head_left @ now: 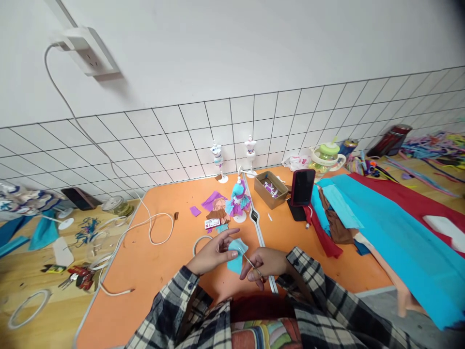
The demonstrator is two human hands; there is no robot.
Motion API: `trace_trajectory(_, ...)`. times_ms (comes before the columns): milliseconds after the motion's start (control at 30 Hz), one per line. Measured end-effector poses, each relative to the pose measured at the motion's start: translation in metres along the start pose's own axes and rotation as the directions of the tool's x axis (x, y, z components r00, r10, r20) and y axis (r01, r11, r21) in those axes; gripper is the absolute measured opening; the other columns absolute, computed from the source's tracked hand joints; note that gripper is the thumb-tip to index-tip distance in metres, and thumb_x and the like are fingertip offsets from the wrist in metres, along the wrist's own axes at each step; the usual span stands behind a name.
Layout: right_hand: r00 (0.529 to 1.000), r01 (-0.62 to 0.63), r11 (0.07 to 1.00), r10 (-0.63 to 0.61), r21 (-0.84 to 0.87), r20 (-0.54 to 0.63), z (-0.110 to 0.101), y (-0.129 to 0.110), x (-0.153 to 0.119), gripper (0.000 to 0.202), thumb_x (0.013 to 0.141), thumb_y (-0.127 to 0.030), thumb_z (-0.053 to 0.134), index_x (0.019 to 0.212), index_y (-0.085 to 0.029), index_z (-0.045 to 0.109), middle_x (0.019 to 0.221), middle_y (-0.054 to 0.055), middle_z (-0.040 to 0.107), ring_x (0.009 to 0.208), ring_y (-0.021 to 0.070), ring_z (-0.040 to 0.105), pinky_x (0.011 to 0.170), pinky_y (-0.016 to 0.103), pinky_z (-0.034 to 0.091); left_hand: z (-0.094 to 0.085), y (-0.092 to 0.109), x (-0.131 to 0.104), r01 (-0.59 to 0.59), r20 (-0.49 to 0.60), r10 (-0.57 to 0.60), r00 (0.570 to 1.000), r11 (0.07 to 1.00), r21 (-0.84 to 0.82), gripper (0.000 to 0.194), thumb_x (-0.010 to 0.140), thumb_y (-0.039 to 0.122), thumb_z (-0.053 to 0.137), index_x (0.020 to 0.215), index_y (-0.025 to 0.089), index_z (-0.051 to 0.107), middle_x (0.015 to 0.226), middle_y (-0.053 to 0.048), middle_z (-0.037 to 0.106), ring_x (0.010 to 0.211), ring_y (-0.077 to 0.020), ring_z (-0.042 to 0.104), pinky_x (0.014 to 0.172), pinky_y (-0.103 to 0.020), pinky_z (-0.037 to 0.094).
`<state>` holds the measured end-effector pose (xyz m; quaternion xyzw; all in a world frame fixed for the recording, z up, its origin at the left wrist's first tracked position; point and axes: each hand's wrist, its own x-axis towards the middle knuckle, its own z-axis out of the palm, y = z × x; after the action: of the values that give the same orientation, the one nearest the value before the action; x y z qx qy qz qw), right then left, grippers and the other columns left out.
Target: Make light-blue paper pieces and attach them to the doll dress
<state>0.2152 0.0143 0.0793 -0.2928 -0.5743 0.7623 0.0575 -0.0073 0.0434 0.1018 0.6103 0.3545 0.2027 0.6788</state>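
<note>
Between thumb and fingers, my left hand pinches a small piece of light blue cloth. My right hand has its fingers through the handles of a pair of scissors, whose blades meet the cloth. Just beyond my hands stands a small dress form wrapped in blue and purple ruffled fabric. Left of it lie purple, peach and brown scraps and a small white box with a red label. A roll of tape sits beside my left hand, partly hidden.
Two more dress forms stand against the tiled wall, the left one and the right one. A cardboard box and an upright phone are at right. Long blue cloth covers the right side. A white cable crosses the left.
</note>
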Motion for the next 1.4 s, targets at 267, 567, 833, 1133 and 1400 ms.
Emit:
trace_trajectory(267, 0.985, 0.168, 0.979, -0.161, 0.112, -0.064, 0.003, 0.007, 0.009, 0.058, 0.076, -0.058, 0.063, 0.107, -0.009, 0.067, 0.049, -0.002, 0.058, 0.045, 0.0075, 0.050, 0.048, 0.018, 0.033, 0.002, 0.000, 0.002, -0.011, -0.054, 0.004, 0.999, 0.990, -0.143, 0.059, 0.073, 0.025, 0.071, 0.128, 0.021, 0.050, 0.091, -0.003, 0.065, 0.079, -0.0154, 0.059, 0.073, -0.028, 0.045)
trace_trajectory(567, 0.971, 0.236, 0.961, -0.227, 0.141, -0.080, 0.010, 0.010, 0.018, 0.050, 0.079, -0.050, 0.065, 0.109, -0.010, 0.066, 0.049, -0.003, 0.058, 0.044, 0.0071, 0.050, 0.048, 0.018, 0.034, 0.004, -0.014, 0.003, -0.096, -0.125, 0.066, 0.990, 0.961, -0.257, 0.047, 0.077, 0.032, 0.069, 0.119, 0.019, 0.054, 0.105, -0.007, 0.064, 0.098, -0.0199, 0.059, 0.087, -0.032, 0.043)
trace_trajectory(833, 0.951, 0.290, 0.939, -0.262, 0.185, -0.164, 0.011, 0.008, 0.016, 0.057, 0.078, -0.056, 0.062, 0.109, -0.009, 0.064, 0.054, 0.000, 0.061, 0.046, 0.0084, 0.053, 0.049, 0.019, 0.033, 0.003, -0.021, 0.003, -0.095, -0.229, 0.008, 0.973, 0.924, -0.370, 0.057, 0.073, 0.031, 0.076, 0.122, 0.016, 0.051, 0.078, -0.003, 0.068, 0.065, -0.0139, 0.060, 0.065, -0.025, 0.045)
trace_trajectory(1133, 0.953, 0.297, 0.933, -0.277, 0.204, -0.120, 0.012, 0.008, 0.013, 0.059, 0.078, -0.058, 0.062, 0.111, -0.010, 0.065, 0.054, 0.000, 0.062, 0.048, 0.0088, 0.054, 0.051, 0.019, 0.036, -0.004, -0.011, -0.006, -0.089, -0.089, 0.069, 0.994, 0.967, -0.240, 0.045, 0.069, 0.019, 0.068, 0.114, 0.020, 0.062, 0.102, -0.005, 0.066, 0.089, -0.0195, 0.057, 0.076, -0.028, 0.042)
trace_trajectory(1400, 0.963, 0.268, 0.941, -0.260, 0.208, -0.068, 0.014, 0.010, 0.013, 0.062, 0.076, -0.059, 0.064, 0.114, -0.009, 0.063, 0.057, 0.001, 0.062, 0.049, 0.0091, 0.055, 0.054, 0.020, 0.039, -0.001, -0.005, -0.006, -0.070, 0.007, 0.071, 0.997, 0.990, -0.122, 0.023, 0.074, 0.035, 0.071, 0.084, 0.015, 0.067, 0.086, -0.002, 0.064, 0.083, -0.0169, 0.054, 0.082, -0.027, 0.040)
